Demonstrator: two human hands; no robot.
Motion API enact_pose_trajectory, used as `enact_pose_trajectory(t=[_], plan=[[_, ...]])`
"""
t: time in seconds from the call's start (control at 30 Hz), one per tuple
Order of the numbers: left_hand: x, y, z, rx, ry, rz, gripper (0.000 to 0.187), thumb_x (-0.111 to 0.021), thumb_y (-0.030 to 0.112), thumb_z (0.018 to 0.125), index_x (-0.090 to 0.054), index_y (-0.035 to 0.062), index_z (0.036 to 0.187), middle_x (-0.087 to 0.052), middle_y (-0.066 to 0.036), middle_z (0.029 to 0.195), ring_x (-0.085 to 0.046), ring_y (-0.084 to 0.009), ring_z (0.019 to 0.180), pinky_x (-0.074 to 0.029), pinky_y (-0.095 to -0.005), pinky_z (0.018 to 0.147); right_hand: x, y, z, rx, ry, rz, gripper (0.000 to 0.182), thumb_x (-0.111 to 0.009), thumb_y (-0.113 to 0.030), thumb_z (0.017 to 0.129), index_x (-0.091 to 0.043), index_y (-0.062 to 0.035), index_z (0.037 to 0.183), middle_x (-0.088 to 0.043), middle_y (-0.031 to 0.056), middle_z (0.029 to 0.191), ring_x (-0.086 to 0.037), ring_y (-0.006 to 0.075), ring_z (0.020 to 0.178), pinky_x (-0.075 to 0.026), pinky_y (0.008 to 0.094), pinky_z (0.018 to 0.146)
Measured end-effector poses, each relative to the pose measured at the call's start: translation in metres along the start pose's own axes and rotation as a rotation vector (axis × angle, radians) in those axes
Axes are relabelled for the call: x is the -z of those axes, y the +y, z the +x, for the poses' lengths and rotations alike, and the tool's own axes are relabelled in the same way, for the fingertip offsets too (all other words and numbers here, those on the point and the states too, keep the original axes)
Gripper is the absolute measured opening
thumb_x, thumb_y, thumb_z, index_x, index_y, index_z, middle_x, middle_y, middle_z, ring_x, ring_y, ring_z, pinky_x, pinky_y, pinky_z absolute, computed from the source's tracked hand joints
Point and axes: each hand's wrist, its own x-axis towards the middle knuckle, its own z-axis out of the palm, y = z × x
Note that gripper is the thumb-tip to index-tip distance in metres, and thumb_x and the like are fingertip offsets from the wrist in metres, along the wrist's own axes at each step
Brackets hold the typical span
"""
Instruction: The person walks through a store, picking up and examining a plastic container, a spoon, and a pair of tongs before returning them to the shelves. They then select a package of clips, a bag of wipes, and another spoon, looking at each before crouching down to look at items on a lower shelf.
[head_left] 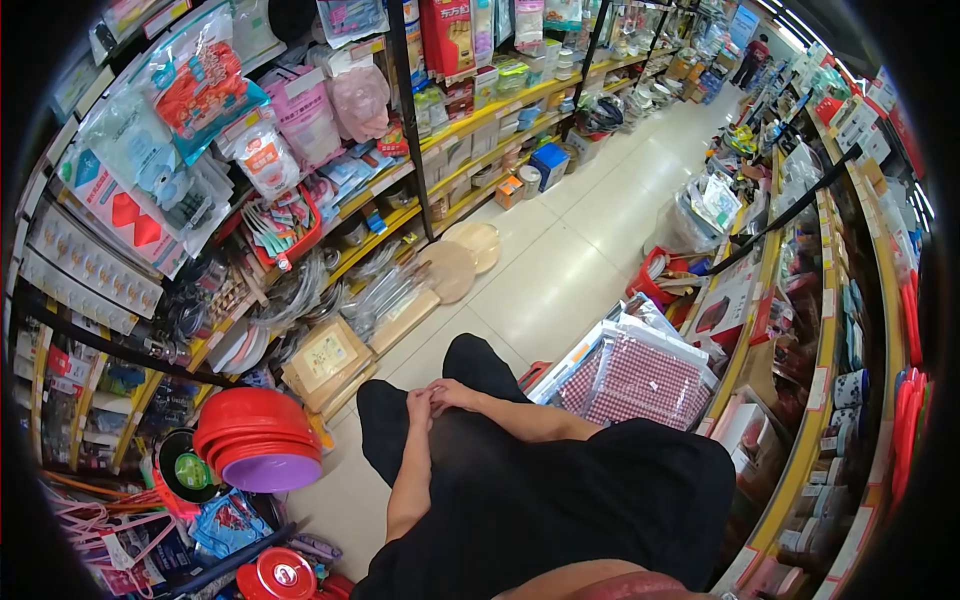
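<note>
My left hand (420, 407) and my right hand (451, 395) meet over my lap, just above the dark trousers (480, 365) at my knees. The fingers of both are curled in and pressed together at the tips. Whatever is between them, if anything, is too small to make out. To the left of my knees stand wooden boards (330, 360) against the shelf foot. On the right, red-and-white checked cloths in clear plastic packs (645, 378) lie near my right forearm.
Nested red basins (245, 425) and a frying pan (187, 466) stand at my left. A red lidded container (277, 577) is lower down. Stocked shelves (455, 150) line both sides of the tiled aisle (560, 250). Far down it stands a person (752, 60).
</note>
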Motion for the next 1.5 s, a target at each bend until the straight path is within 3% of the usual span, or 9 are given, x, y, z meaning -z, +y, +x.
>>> enact_pose_trajectory(t=[0.27,0.57,1.5], plan=[[-0.001,0.004,-0.003,0.013,0.009,0.013,0.015,-0.055,0.008,0.075,-0.049,-0.0001,0.087,-0.054,-0.011,0.073,-0.056,-0.0195,0.063,-0.048,-0.0285,0.052,-0.001,-0.002,0.000,-0.031,0.014,-0.031,0.032,-0.051,-0.002,0.077,-0.046,0.0027,0.109,-0.059,0.0139,0.089,-0.059,0.0206,0.082,-0.049,0.0305,0.070],[-0.002,0.011,-0.008,0.036,-0.029,0.027,0.018,-0.052,0.005,0.077,-0.042,0.0011,0.091,-0.052,-0.012,0.080,-0.057,-0.0208,0.065,-0.050,-0.0300,0.052,0.000,0.000,0.001,-0.009,0.012,-0.047,0.036,-0.056,-0.010,0.075,-0.049,-0.0001,0.109,-0.058,0.0124,0.091,-0.058,0.0191,0.080,-0.047,0.0288,0.069],[-0.001,0.001,-0.001,0.005,-0.015,0.030,0.016,-0.055,0.009,0.076,-0.044,0.0032,0.087,-0.051,-0.010,0.075,-0.054,-0.0194,0.065,-0.047,-0.0300,0.052,-0.001,-0.001,-0.001,-0.021,0.002,-0.028,0.036,-0.055,-0.009,0.076,-0.047,0.0012,0.110,-0.057,0.0142,0.092,-0.058,0.0209,0.081,-0.048,0.0308,0.068]])
